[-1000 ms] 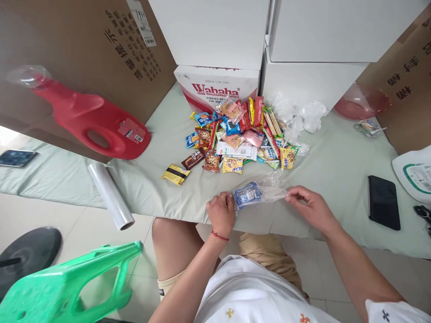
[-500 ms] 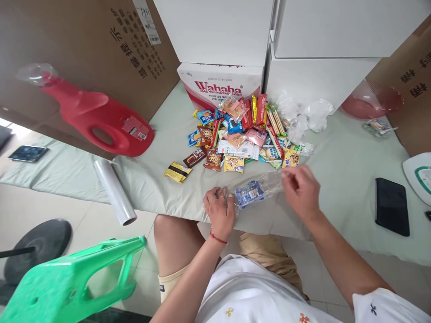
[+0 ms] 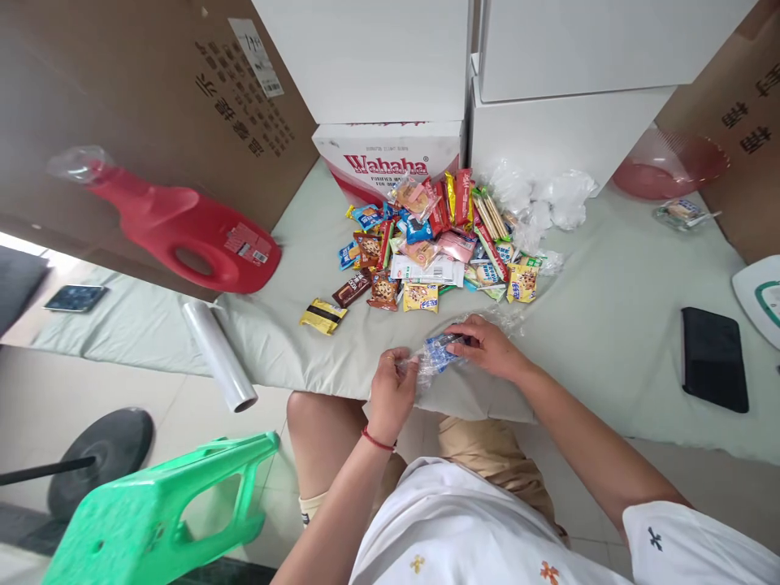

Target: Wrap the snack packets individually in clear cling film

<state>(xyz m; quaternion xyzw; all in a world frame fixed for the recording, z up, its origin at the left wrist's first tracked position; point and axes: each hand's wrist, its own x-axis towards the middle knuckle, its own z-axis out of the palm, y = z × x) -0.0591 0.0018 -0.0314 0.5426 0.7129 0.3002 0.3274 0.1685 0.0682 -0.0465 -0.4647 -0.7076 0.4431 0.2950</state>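
A small blue snack packet (image 3: 436, 351) lies inside a clear plastic bag (image 3: 426, 375) at the table's front edge. My left hand (image 3: 393, 390) pinches the bag's left end between thumb and fingers. From the right, my right hand (image 3: 484, 345) is closed over the bag and the packet's right end, with fingers bent onto it. Part of the packet is hidden under those fingers. Loose clear film spreads out beyond my right hand. Farther back is a heap of wrapped snacks (image 3: 420, 272), and a yellow-and-black packet (image 3: 322, 317) sits at its left front.
A red jug (image 3: 195, 236) and a roll of clear film (image 3: 219, 356) are on the left. Crumpled plastic bags (image 3: 548, 199) lie right of the heap, before white boxes (image 3: 566, 130). A black phone (image 3: 714, 359) rests at right. A green stool (image 3: 152, 512) stands below left.
My right hand has moved left, from the bag's stretched right end onto the blue packet. The fingers of my left hand have gone from resting flat to pinching the bag.
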